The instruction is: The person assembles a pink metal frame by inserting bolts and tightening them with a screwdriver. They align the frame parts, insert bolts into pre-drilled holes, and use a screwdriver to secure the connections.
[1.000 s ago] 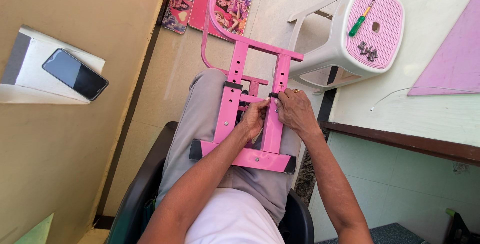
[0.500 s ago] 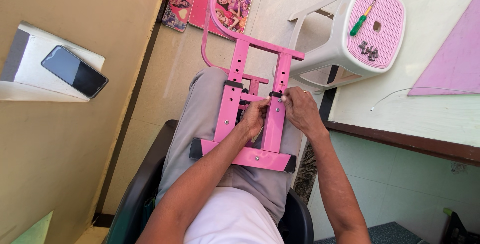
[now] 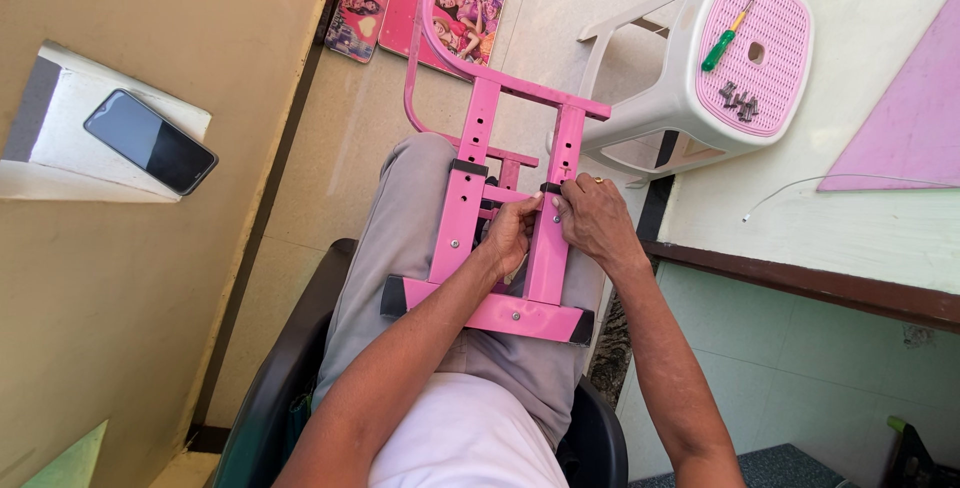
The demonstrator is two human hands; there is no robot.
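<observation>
— Hands first: where are they?

— Both sit together on the pink painted metal frame [image 3: 470,238], which lies across the person's lap in grey trousers, its bottom crossbar near the belly and its curved tube reaching out over the tiled floor.

— What is the left hand [image 3: 512,235] doing?

— It is curled between the two upright bars, fingers bent in and pinched at a small spot on the inner side of the right-hand bar. Whether a small part sits in the pinch I cannot tell.

— And the right hand [image 3: 592,220]?

— It is closed loosely over the outer side of that same bar, fingertips pressed at the black clip there, touching the left hand's fingertips.

— Anything else around?

— A white plastic stool with a pink perforated seat [image 3: 700,78] stands on the floor just beyond the frame. On its seat lie a green-handled screwdriver [image 3: 722,46] and a small heap of dark metal screws [image 3: 738,101] near the seat's middle. A black smartphone [image 3: 150,141] rests on a white ledge at the left wall.
</observation>
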